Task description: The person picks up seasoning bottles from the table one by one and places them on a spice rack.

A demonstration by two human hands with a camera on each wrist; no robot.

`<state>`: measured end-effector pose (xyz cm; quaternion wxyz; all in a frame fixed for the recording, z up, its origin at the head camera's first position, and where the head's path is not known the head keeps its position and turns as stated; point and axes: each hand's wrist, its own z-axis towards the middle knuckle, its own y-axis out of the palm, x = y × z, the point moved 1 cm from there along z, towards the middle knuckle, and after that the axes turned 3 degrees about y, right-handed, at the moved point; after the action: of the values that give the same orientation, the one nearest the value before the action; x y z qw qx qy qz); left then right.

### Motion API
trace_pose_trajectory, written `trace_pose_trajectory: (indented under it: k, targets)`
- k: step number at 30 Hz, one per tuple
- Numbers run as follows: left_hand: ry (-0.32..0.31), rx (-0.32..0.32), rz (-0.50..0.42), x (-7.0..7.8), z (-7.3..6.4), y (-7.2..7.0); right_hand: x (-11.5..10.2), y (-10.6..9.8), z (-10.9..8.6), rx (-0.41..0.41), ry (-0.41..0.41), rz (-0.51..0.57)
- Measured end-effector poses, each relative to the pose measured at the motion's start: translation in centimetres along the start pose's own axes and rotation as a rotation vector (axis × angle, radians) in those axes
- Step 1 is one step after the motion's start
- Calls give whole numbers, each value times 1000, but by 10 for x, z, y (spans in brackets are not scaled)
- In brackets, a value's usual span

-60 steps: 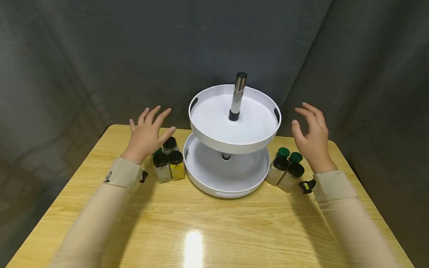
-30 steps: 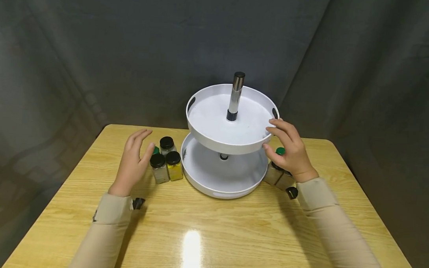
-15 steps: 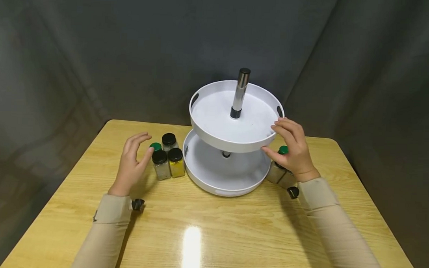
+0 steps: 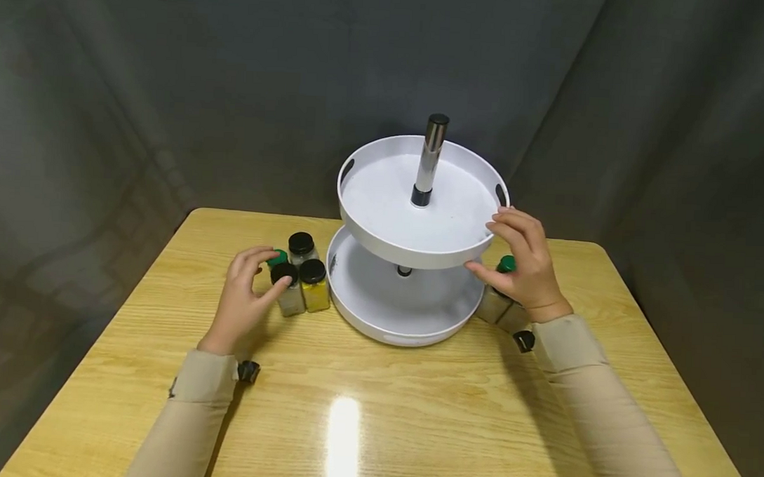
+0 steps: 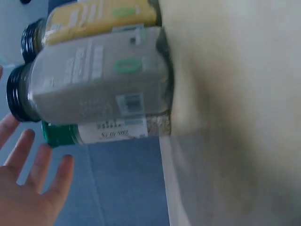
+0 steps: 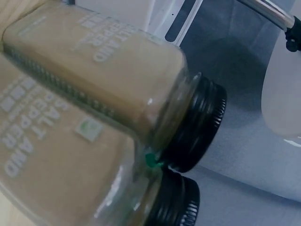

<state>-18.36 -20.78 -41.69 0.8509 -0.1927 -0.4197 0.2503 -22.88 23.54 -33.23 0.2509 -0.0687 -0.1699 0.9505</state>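
My left hand [image 4: 244, 297] reaches at the left group of spice jars, with its thumb tip by the black lid of a grey-powder jar [image 4: 291, 302] and its fingers near a green-capped jar [image 4: 278, 257]. In the left wrist view its spread fingers [image 5: 40, 172] show beside the lids. My right hand [image 4: 526, 261] holds the right side of the upper tray [image 4: 413, 257] of a white two-tier stand, fingers at the rim and thumb low on the outer wall. Below it stand black-lidded jars [image 6: 113, 70], partly hidden by the hand. The right fingers lie outside the right wrist view.
Between the jar groups is the lower tray [image 4: 404, 337], on a wooden table [image 4: 413, 422]. A yellow-powder jar [image 4: 315, 294] and another black-lidded jar [image 4: 302, 244] stand at its left. A metal post [image 4: 430, 156] rises through the stand. Dark curtains [image 4: 266, 108] hang behind.
My right hand came in from the right to the upper tray's rim and stayed there. My left hand drew back, then moved forward and right to the left jars. The jars stand as before.
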Motion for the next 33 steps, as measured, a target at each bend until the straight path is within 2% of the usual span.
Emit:
trace_pose_trajectory:
  k: [5,12,22,33]
  targets:
    - [-41,14,14,7,-5,4,-1,-1,1,5,-5,-14]
    - [-133,38,-33,11,-10,3,-2,2,0,6,-6,-10]
    - [-238,-5,-106,8,-15,0,-3,6,-2,-4,-7,-20]
    - [-298,-43,-211,-1,-17,0,-5,5,-4,1,-4,-28]
